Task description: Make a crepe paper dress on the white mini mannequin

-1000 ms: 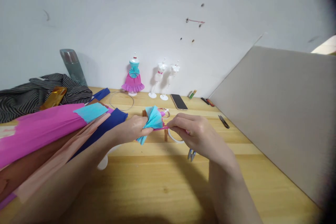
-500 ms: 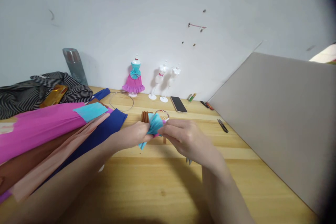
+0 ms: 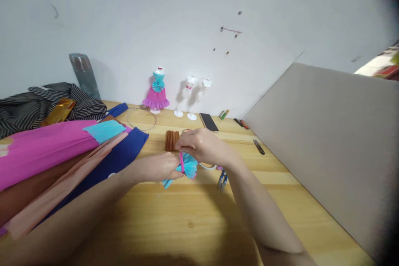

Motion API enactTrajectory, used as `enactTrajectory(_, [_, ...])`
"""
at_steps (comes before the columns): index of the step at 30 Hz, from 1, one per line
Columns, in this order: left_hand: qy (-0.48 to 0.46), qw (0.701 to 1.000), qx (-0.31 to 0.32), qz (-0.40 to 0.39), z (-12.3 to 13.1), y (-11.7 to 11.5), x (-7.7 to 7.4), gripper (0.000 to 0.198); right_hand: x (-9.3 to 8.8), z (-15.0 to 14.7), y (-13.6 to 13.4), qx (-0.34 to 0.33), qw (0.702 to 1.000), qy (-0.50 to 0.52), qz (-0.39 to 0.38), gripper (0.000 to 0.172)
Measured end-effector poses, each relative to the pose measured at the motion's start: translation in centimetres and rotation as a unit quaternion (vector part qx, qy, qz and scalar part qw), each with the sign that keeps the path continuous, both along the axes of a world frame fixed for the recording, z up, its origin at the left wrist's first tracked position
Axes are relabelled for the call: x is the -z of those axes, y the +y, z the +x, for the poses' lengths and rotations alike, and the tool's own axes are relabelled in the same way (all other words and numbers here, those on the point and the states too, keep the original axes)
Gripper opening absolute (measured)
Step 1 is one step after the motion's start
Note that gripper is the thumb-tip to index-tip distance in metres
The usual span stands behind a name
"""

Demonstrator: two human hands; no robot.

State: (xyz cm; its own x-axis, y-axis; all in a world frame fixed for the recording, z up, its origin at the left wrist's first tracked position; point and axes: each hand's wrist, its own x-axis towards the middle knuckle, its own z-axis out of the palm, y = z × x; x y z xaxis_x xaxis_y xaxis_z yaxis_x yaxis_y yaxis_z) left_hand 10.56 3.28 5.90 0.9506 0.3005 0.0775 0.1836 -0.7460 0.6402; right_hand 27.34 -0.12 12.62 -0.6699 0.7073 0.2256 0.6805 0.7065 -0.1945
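My left hand (image 3: 162,167) is closed on pleated light-blue crepe paper (image 3: 189,166), which fans out on both sides of the fingers. A narrow pink strip (image 3: 181,162) runs across the blue paper's middle. Above it, my right hand (image 3: 201,143) pinches the upper end of the strip; its fingertips are partly hidden. Just behind the hands lies folded brown pleated paper (image 3: 171,140). Blue-handled thread snips (image 3: 222,181) rest on the table near my right wrist, beside a white ring-shaped thing (image 3: 208,167) partly covered by the hand.
Crepe paper sheets (image 3: 56,139) in several colours spread over the left side. At the back stand a dressed mini mannequin (image 3: 157,89), two white ones (image 3: 189,87), a phone (image 3: 208,122) and a bottle (image 3: 84,75). Black snips (image 3: 258,146) lie near the right-hand panel (image 3: 324,133).
My right hand has moved up and left over the blue paper, drawing the pink strip upward across it. The brown pleated paper and blue-handled snips show more fully now.
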Motion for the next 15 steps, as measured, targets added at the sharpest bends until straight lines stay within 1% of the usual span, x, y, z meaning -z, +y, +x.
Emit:
enactTrajectory(3, [-0.018, 0.999, 0.033, -0.016, -0.1, -0.4, -0.6, 0.007, -0.1, -0.3, 1.0, -0.018, 0.998, 0.01, -0.059, 0.02])
enactTrajectory(6, [0.02, 0.997, 0.055, -0.058, -0.3, -0.6, -1.7, 0.012, 0.0, -0.1, 2.6, -0.03, 0.982, 0.054, -0.176, 0.014])
enactTrajectory(8, [0.022, 0.994, 0.073, -0.084, -0.7, -0.6, -2.5, 0.015, 0.3, 0.4, 3.7, -0.032, 0.954, 0.11, -0.278, 0.006])
enactTrajectory(9, [0.015, 0.991, 0.081, -0.102, -0.9, -0.5, -2.8, 0.016, 0.5, 0.7, 4.1, -0.029, 0.933, 0.138, -0.33, 0.007])
enactTrajectory(10, [0.009, 0.988, 0.085, -0.127, -1.1, -0.3, -3.0, 0.017, 0.8, 1.0, 4.4, -0.023, 0.914, 0.167, -0.369, 0.011])
enactTrajectory(11, [0.006, 0.982, 0.088, -0.167, -1.3, -0.2, -3.0, 0.018, 1.2, 1.3, 4.6, -0.011, 0.9, 0.193, -0.392, 0.015])
enactTrajectory(12, [0.002, 0.97, 0.09, -0.224, -1.5, 0.0, -3.0, 0.02, 1.6, 1.6, 4.6, 0.013, 0.896, 0.22, -0.386, 0.02])
enactTrajectory(13, [-0.008, 0.952, 0.089, -0.293, -1.7, 0.2, -2.9, 0.022, 2.2, 1.7, 4.5, 0.048, 0.902, 0.26, -0.341, 0.024])
enactTrajectory(15, [-0.055, 0.902, 0.083, -0.421, -2.0, 0.7, -2.5, 0.028, 3.3, 1.7, 4.0, 0.09, 0.91, 0.302, -0.268, 0.034])
